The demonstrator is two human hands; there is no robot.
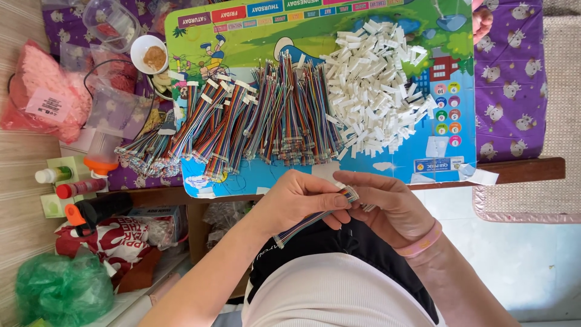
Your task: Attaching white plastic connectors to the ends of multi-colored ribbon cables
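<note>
Left hand (301, 200) pinches a multicoloured ribbon cable (315, 217) near its end; right hand (387, 206) closes its fingers on the cable's tip, steadying it close above the lap. Cable bundles (242, 121) and white connector housings (378, 85) lie within reach on the tabletop (520, 169).

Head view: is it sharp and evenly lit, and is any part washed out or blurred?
Head view: soft daylight, no hard shadows; the ribbon cable between left hand and right hand is sharp, as are the wire bundles and white connector pile; the pale floor at lower right is bright, nearly washed out; no motion blur visible.
</note>
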